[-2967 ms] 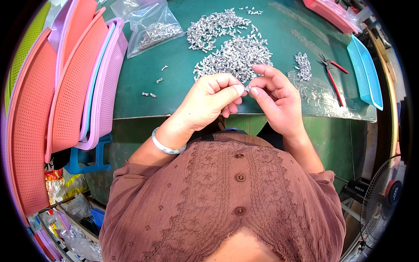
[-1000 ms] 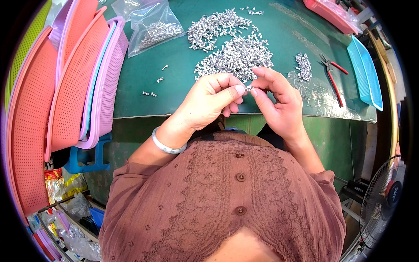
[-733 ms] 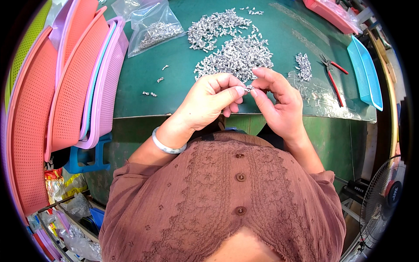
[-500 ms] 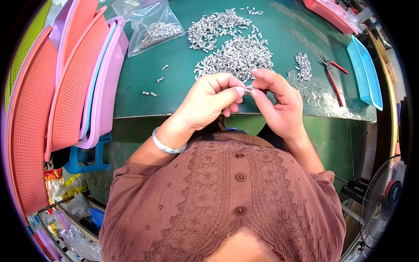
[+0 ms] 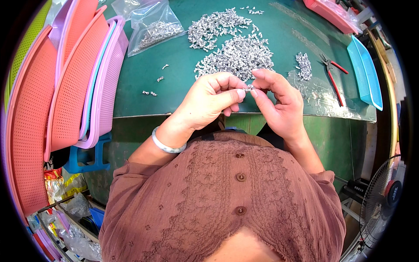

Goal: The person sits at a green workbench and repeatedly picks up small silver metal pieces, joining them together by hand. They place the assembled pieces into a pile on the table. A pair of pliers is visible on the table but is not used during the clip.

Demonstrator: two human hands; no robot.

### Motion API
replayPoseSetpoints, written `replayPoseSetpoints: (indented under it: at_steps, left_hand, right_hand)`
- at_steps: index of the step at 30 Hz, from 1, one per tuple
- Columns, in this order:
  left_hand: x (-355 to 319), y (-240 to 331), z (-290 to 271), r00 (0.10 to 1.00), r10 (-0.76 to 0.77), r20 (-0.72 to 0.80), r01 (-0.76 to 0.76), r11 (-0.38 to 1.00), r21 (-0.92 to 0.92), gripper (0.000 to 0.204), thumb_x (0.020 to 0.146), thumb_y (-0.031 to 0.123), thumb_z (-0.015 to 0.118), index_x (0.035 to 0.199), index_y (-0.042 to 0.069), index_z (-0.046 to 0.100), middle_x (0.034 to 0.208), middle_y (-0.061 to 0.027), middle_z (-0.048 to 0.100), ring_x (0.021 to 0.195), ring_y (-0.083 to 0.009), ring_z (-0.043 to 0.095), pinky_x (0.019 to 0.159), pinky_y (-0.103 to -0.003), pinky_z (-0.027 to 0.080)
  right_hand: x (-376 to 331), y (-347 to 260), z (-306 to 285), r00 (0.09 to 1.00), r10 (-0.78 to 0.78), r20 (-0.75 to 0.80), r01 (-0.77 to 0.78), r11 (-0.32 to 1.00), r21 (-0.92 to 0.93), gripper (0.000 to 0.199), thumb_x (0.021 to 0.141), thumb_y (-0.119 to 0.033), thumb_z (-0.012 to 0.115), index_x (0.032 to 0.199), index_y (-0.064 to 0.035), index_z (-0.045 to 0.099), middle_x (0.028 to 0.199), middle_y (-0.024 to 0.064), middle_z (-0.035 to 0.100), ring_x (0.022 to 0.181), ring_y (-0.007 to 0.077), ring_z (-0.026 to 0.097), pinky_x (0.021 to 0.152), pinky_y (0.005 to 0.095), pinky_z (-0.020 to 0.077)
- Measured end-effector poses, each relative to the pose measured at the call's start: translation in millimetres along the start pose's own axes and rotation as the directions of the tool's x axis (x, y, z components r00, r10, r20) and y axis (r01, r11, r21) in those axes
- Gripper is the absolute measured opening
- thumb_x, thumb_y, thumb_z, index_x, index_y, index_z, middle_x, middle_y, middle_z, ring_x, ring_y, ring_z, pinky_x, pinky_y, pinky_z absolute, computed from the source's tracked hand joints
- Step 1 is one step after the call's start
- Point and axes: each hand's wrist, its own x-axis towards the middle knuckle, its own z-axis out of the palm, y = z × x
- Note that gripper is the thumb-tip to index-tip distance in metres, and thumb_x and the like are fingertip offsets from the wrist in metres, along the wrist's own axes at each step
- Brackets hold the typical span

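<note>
As the left hand [image 5: 214, 97] pinches one end of a small silvery piece [image 5: 249, 88] between thumb and forefinger, the right hand [image 5: 280, 99] nips the other end, one fingertip lifted clear! Both work above the near part of the green surface [image 5: 139, 72], close by the big heap of similar pieces [image 5: 240, 54]. Rightward lie a smaller cluster [image 5: 303, 66] and red-handled pliers [image 5: 334, 85]; up left, a clear bag [image 5: 144, 21] holds more bits.
</note>
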Motion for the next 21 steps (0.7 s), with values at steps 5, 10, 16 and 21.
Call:
replayPoseSetpoints:
  at_steps: [5, 10, 16, 21]
  left_hand:
    - [-0.2, 1.1, 0.4, 1.0, -0.001, -0.001, 0.001, 1.0, 0.005, 0.009, 0.084, 0.005, 0.06, 0.093, 0.001, 0.061, 0.074, 0.0, 0.058, 0.06, -0.0056, 0.054, 0.049, -0.018, 0.043]
    - [-0.9, 1.6, 0.9, 1.0, -0.012, -0.008, 0.012, 1.0, -0.002, 0.01, 0.083, 0.005, 0.062, 0.093, 0.001, 0.061, 0.075, -0.0001, 0.059, 0.061, -0.0058, 0.055, 0.05, -0.018, 0.044]
    - [-0.8, 1.5, 2.2, 1.0, -0.007, -0.029, 0.007, 1.0, 0.015, 0.011, 0.083, 0.006, 0.062, 0.093, 0.002, 0.061, 0.075, -0.0012, 0.06, 0.062, -0.0067, 0.056, 0.05, -0.018, 0.045]
    - [1.2, 1.7, -0.7, 0.998, -0.025, -0.053, 0.02, 0.996, -0.086, 0.011, 0.083, 0.007, 0.058, 0.092, 0.001, 0.06, 0.076, -0.0039, 0.061, 0.062, -0.0097, 0.058, 0.053, -0.021, 0.048]
  right_hand:
    - [0.4, -1.1, 0.2, 1.0, 0.0, 0.0, 0.0, 1.0, -0.021, 0.031, 0.075, 0.006, 0.062, 0.105, -0.0007, 0.058, 0.08, 0.0072, 0.061, 0.069, 0.0128, 0.06, 0.063, 0.0248, 0.0491]
    - [-0.3, -0.3, 2.0, 0.999, -0.04, -0.016, 0.038, 0.995, -0.087, 0.032, 0.073, 0.007, 0.062, 0.104, -0.0014, 0.059, 0.081, 0.0089, 0.062, 0.07, 0.0161, 0.061, 0.062, 0.0257, 0.0496]
    - [0.4, -0.1, 2.1, 0.996, -0.085, -0.014, 0.083, 0.99, -0.116, 0.035, 0.072, 0.008, 0.063, 0.105, -0.0013, 0.059, 0.081, 0.0092, 0.061, 0.07, 0.0175, 0.062, 0.063, 0.0262, 0.0498]
    - [-0.4, -0.7, 2.5, 0.997, -0.068, -0.045, 0.064, 0.994, -0.09, 0.039, 0.072, 0.009, 0.063, 0.11, -0.0003, 0.056, 0.081, 0.0081, 0.062, 0.072, 0.0148, 0.061, 0.066, 0.0255, 0.0488]
